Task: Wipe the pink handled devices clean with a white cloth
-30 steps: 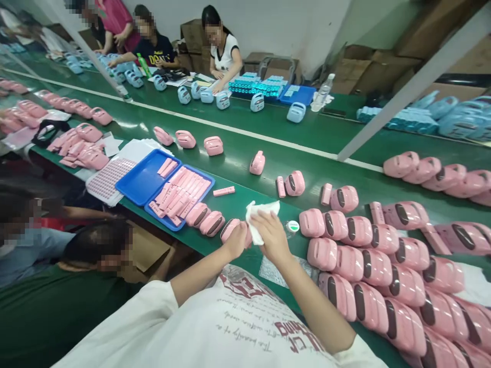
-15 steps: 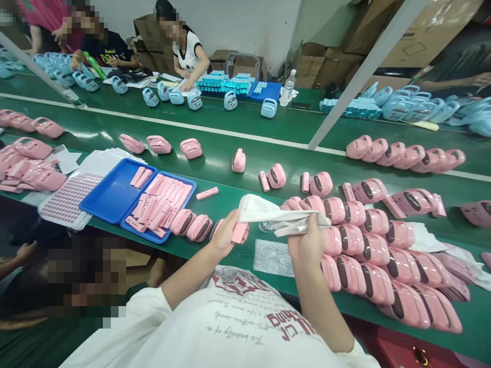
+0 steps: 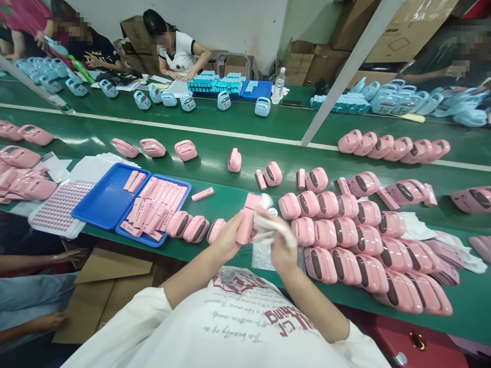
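My left hand (image 3: 229,236) is closed around a pink rectangular piece (image 3: 247,219), which stands tilted upward over the table's near edge. In my right hand (image 3: 284,250) is a bunched white cloth (image 3: 272,230), somewhat blurred, held against or close beside the piece's right side. Under and between the hands lies a clear textured sheet (image 3: 263,256). Rows of pink rounded cases (image 3: 320,264) with dark oval windows stand just right of my right hand. Left of my left hand are more pink cases (image 3: 196,229) and a blue tray (image 3: 187,190) of pink bars.
A second blue tray (image 3: 95,204) and a sheet of small pink dots (image 3: 57,204) lie at left. Pink cases stand along the green belt (image 3: 215,179). Blue cases (image 3: 187,102) line the far side, where people sit. A slanted metal post (image 3: 341,87) rises at right.
My hands have come together, and the cloth, stretched between them before, is now bunched in my right hand. The pink piece is raised and more visible. The view has shifted slightly.
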Demonstrator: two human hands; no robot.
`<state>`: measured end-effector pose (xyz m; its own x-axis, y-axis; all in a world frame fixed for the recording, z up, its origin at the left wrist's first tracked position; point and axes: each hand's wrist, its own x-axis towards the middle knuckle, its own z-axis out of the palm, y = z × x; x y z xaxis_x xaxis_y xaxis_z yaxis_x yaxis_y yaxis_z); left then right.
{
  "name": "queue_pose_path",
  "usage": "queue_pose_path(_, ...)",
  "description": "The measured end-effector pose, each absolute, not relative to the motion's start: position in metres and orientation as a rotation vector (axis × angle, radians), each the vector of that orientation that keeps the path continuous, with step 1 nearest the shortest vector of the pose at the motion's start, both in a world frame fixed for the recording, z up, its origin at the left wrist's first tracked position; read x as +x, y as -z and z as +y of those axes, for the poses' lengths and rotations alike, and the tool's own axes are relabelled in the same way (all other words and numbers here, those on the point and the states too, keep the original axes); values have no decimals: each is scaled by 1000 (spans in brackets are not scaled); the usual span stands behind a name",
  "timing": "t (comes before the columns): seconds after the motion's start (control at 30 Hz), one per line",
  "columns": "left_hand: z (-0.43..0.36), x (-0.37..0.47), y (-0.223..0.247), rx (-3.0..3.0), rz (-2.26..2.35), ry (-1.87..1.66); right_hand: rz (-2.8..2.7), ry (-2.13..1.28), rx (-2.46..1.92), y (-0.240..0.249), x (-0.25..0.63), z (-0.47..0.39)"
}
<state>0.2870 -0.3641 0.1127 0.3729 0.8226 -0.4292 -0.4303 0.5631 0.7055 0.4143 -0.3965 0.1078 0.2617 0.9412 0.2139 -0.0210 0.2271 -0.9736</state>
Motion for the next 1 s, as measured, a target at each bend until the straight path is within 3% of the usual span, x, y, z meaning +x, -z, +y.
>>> queue_pose_path(0.1,-367,292,-109,628,868,-869,-1739,-484,-1063,-92,400,-393)
queue_pose_path(0.2,-368,292,-109,761,909,-761,-1805,-169,-1171,-89,405,-373)
queue_pose_path(0.4,-367,292,-117,678,793,-644,-816,-1095,-1047,-113,428,-330)
queue_pose_path(0.53,-366,292,-122,578,752,-724,-459,-1109,-888,-128,435,-333)
queue_pose_path(0.67,-362,299,-121,445,897,-806,-972,-976,-911,-122,421,-355)
queue_pose_path(0.83,-374,289,-112,430,1140,-863,-1936,-430,-885,-97,399,-383)
queue_pose_path(1.0,-383,269,-95,607,1167,-821,-2178,-12,-803,-81,394,-397)
